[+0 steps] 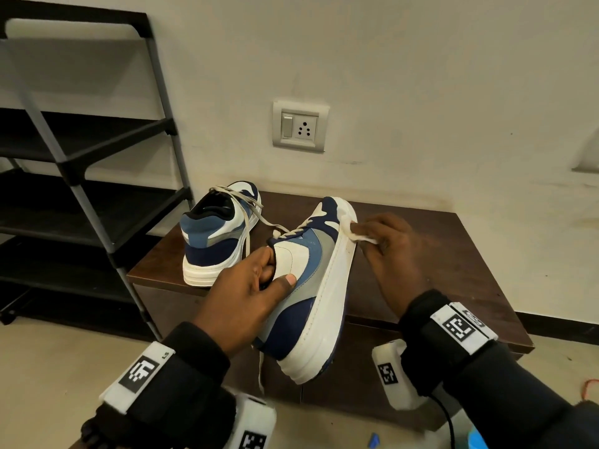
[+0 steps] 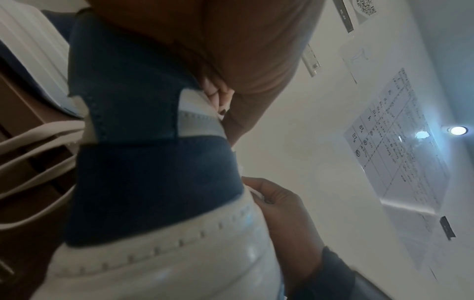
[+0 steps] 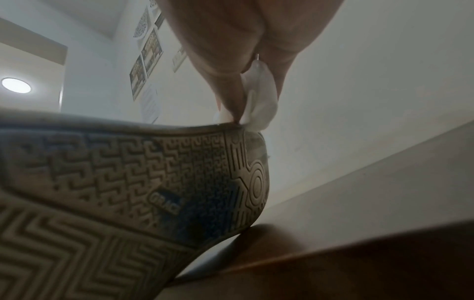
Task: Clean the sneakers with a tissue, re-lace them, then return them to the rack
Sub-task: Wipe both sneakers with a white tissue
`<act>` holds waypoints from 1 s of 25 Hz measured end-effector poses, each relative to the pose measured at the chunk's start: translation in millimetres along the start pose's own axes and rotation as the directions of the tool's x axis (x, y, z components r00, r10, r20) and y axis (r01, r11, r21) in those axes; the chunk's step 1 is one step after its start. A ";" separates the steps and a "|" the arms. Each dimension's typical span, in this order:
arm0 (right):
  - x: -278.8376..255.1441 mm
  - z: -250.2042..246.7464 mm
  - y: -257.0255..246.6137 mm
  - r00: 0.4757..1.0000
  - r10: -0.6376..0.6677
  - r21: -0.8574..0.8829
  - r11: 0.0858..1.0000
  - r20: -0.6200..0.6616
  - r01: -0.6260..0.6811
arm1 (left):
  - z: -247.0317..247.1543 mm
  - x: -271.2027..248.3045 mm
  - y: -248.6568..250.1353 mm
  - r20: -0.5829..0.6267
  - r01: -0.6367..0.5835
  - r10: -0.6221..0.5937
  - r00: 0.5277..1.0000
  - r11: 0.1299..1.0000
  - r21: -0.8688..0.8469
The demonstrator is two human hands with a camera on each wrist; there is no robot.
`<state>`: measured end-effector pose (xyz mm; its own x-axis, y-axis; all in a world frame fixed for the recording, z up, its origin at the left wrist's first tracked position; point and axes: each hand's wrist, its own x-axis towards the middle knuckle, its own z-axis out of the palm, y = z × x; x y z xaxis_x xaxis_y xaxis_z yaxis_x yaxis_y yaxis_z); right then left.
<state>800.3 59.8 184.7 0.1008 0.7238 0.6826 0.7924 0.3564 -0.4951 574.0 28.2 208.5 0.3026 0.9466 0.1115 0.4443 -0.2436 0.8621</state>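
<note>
The left hand (image 1: 249, 296) holds one sneaker (image 1: 311, 283) up off the brown table (image 1: 437, 254). Its fingers go inside the shoe's opening and its thumb presses on the white side patch, so it grips the shoe's collar. The shoe is tipped on its side, with its toe pointing away toward the wall and its thick white sole facing right. The right hand (image 1: 393, 241) has its fingers curled around a small white tissue (image 1: 358, 233) and pushes it against the white sole edge near the toe. From the right wrist view, the tissue (image 3: 260, 101) is pinched at the fingertips (image 3: 232, 107) and touches the rim of the sole, just above the bumpy maze pattern on the bottom of the shoe. The toe of the held shoe sits low, close to the table top. The other sneaker (image 1: 220, 231) stands upright on the table's left part, heel toward the camera, and its loose lace (image 1: 259, 218) trails across toward the held shoe. A dark shoe rack (image 1: 81, 150) with bare shelves stands on the left, right beside the table. On the wall behind the table is a switch and socket plate (image 1: 299, 126). Both wrists wear black bands with square black-and-white tags.
</note>
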 end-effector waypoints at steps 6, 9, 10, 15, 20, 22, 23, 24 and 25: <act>-28.7 -11.6 -30.7 0.980 -0.171 -0.067 0.982 0.098 0.178 | -1.8 -1.1 -0.4 -0.020 0.037 -0.037 0.999 0.999 -0.017; -34.5 -18.7 -34.3 0.960 -0.219 -0.134 0.961 0.174 0.243 | -1.9 -1.1 2.6 -0.018 0.043 -0.043 0.999 0.999 -0.015; -30.2 -19.3 -31.1 0.971 -0.183 -0.147 0.967 0.153 0.206 | -1.3 -1.0 3.8 -0.020 0.038 -0.039 0.999 0.999 -0.009; -39.2 -19.3 -47.6 0.947 -0.251 -0.174 0.942 0.201 0.287 | -1.3 -1.9 4.2 -0.023 0.093 -0.095 0.995 0.994 -0.061; -46.8 -16.3 -65.6 0.880 -0.378 -0.146 0.891 0.288 0.430 | -1.6 -1.4 5.4 -0.039 0.080 -0.085 0.996 0.992 -0.097; -41.3 -16.8 -62.1 0.910 -0.332 -0.151 0.915 0.250 0.375 | -1.9 -1.7 4.8 -0.015 0.071 -0.073 0.997 0.990 -0.120; -38.7 -16.8 -60.0 0.923 -0.306 -0.149 0.927 0.232 0.344 | -2.4 -2.1 3.3 -0.005 0.073 -0.075 0.997 0.991 -0.115; -36.1 -17.4 -57.2 0.934 -0.281 -0.143 0.938 0.219 0.315 | -2.2 -1.4 2.6 0.000 0.074 -0.074 0.997 0.992 -0.105; -34.1 -17.7 -55.6 0.942 -0.259 -0.130 0.948 0.214 0.291 | -2.4 -0.9 1.1 -0.001 0.077 -0.077 0.997 0.992 -0.099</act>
<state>763.5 4.8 198.5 -0.2393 0.7157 0.6561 0.8588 0.4713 -0.2009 572.2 27.6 210.6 0.2668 0.9627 0.0446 0.3805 -0.1478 0.9129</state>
